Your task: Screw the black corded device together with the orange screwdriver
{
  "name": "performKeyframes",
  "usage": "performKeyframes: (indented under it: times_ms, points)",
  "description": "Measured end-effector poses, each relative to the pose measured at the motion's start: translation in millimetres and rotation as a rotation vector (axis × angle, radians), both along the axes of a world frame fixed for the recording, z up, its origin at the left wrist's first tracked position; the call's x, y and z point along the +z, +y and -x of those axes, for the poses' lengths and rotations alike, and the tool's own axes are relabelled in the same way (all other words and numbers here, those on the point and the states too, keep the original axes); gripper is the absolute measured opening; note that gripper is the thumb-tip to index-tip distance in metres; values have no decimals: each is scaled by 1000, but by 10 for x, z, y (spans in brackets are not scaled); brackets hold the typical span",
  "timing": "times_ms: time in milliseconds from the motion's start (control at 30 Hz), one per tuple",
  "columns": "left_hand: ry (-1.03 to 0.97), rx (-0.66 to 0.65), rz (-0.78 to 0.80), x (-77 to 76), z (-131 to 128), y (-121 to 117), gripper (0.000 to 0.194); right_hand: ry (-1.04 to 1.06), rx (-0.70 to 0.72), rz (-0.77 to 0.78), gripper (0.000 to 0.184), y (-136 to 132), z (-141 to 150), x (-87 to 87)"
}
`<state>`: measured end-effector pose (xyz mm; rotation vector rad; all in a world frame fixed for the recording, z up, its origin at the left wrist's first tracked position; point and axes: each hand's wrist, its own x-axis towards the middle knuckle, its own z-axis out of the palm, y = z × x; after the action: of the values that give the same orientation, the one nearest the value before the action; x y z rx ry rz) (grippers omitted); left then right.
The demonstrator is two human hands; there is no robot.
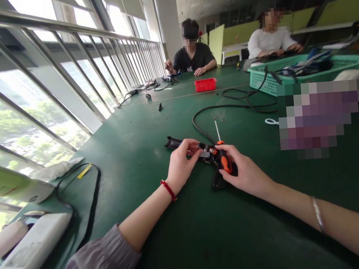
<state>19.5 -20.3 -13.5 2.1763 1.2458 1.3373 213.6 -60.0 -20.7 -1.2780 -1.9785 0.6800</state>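
Opened black device [205, 153], left hand [184, 161] pinching it, right hand [240, 169] holding a screwdriver [225, 162] (forearms [151, 216] angled inward)

The left hand [181, 163] grips an opened black device [206, 153]; the right hand [245, 171], an orange-black screwdriver [225, 163].

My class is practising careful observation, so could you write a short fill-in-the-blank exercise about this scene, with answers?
1. The right hand holds a screwdriver whose handle is black and ____.
2. The red bracelet is on the ____ wrist.
3. The small box on the green table is coloured ____.
Missing words: orange; left; red.
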Motion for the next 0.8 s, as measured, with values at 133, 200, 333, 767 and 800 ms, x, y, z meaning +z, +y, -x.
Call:
performKeyframes:
  times_ms: [133, 200, 333, 767, 800]
  points:
    - [23, -8, -57, 4, 11, 0, 4, -38, -1, -24, 55, -20, 19, 5]
    - [11, -21, -93, 6, 16, 2, 6, -54, -4, -38, 54, -21, 17, 11]
    - [-9, -20, -154, 8, 22, 0, 10, -71, -4, -47, 54, -19, 11, 20]
    - [52, -50, -195, 48, -2, -58, 13, -79, 7, -40, 54, -10, 1, 13]
    - [56, -59, -193, 45, -3, -57, 13, -79, 9, -38, 54, -8, 0, 12]
